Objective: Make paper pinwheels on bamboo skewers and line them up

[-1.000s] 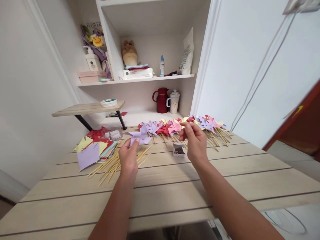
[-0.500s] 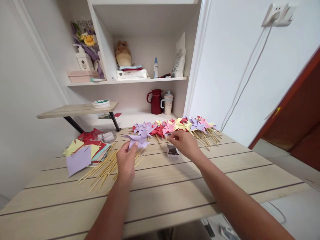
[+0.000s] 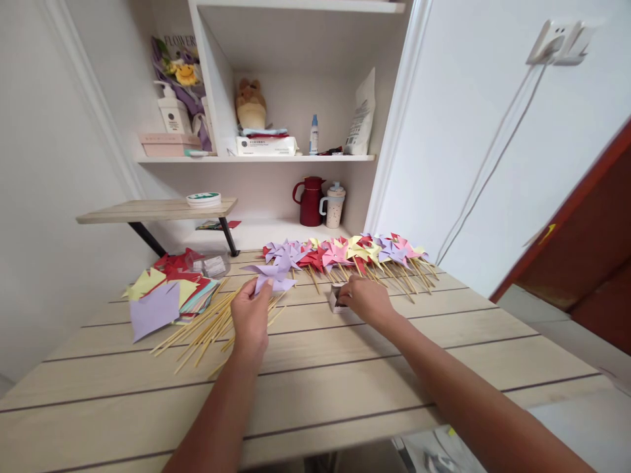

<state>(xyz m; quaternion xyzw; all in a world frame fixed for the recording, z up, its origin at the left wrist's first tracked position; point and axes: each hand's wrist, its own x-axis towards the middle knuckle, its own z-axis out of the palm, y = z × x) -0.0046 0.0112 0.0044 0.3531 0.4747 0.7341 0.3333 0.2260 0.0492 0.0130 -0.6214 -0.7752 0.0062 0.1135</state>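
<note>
Between thumb and fingers, my left hand (image 3: 250, 314) pinches a purple paper pinwheel (image 3: 276, 274) with folded blades. No stick shows on it. My right hand (image 3: 365, 297) reaches down into a small open box (image 3: 337, 302), its fingertips inside and hidden. Dark contents in the box are mostly covered by the hand. Below and left of my left hand lie loose wooden sticks (image 3: 207, 332). Behind both hands, a row of finished pinwheels (image 3: 335, 253) in purple, red, pink and yellow rests on sticks.
At the left is a stack of coloured paper sheets (image 3: 156, 312), with a clear plastic box (image 3: 211, 265) behind it. A small wooden riser (image 3: 158, 211) stands at the back left. Under the shelf are a red jug (image 3: 311, 202) and a speckled cup (image 3: 334, 207).
My right hand has dropped from above the small box into it. The left hand keeps its pinch on the purple pinwheel. The camera view has shifted slightly.
</note>
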